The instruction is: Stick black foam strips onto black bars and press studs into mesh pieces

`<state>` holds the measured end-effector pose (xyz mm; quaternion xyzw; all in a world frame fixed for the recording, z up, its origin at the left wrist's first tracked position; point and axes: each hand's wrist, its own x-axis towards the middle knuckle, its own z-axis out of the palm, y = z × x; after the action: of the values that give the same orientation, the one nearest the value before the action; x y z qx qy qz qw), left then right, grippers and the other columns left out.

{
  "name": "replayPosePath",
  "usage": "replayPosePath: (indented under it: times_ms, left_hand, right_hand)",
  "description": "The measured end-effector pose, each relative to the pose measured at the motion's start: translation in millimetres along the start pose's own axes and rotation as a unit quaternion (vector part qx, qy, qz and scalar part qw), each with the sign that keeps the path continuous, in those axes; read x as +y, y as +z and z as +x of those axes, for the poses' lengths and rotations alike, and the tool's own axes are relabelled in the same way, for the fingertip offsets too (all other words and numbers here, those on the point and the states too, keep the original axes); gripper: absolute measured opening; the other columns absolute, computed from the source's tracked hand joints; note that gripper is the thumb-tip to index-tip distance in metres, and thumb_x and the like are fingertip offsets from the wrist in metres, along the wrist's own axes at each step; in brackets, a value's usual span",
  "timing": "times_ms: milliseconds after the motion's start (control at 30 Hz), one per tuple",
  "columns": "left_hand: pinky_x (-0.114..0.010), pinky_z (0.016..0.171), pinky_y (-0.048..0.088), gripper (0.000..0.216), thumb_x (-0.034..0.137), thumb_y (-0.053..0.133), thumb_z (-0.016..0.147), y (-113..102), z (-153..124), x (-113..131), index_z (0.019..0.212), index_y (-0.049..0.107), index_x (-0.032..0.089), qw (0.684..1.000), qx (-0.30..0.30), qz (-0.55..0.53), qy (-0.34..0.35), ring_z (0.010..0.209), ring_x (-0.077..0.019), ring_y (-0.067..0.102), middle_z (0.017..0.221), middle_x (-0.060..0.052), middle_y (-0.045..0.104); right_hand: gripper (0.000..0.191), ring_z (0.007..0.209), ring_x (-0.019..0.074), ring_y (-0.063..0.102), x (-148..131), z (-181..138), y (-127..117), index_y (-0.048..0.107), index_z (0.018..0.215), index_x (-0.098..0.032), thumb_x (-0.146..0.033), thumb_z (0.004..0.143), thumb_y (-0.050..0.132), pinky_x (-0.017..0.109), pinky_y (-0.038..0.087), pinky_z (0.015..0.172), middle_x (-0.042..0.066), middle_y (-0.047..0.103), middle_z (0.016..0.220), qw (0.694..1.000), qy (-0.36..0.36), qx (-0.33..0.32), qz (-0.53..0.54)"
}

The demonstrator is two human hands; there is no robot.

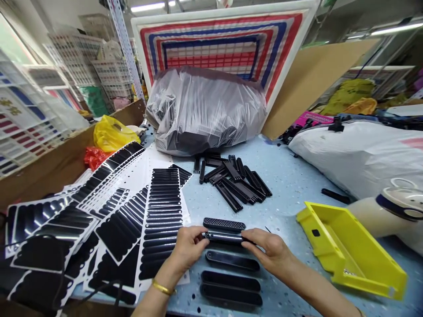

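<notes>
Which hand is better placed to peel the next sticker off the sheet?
Left, probably: the left hand is right at the sheet, while the right hand holds the part at its far end.

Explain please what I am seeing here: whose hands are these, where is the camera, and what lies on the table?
No machine here: a person's two bare hands work. The one picture comes from a camera worn on the head, looking down. The left hand and right hand hold a black strip by its ends. On the blue table lie more strips, white sheets with black shapes, a pile of black parts, a yellow bin and a full plastic bag.
</notes>
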<state>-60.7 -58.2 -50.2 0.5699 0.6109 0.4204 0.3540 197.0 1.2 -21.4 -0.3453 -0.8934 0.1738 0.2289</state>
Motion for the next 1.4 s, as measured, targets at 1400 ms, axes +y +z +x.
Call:
replayPosePath:
  times_ms: [1400]
  left_hand:
    - [-0.023,0.052,0.046,0.027,0.024,0.065,0.070,-5,-1,0,0.088,0.079,0.011,0.997,-0.019,-0.061,-0.048,0.052,-0.0142,0.058,0.060,-0.003,0.069]
  right_hand:
    - [0.020,0.074,0.0203,0.068,-9,8,15,0.070,0.088,-0.020,-0.019,0.092,0.050,0.030,0.055,0.069,0.008,0.072,0.083,0.998,0.003,-0.057,-0.006]
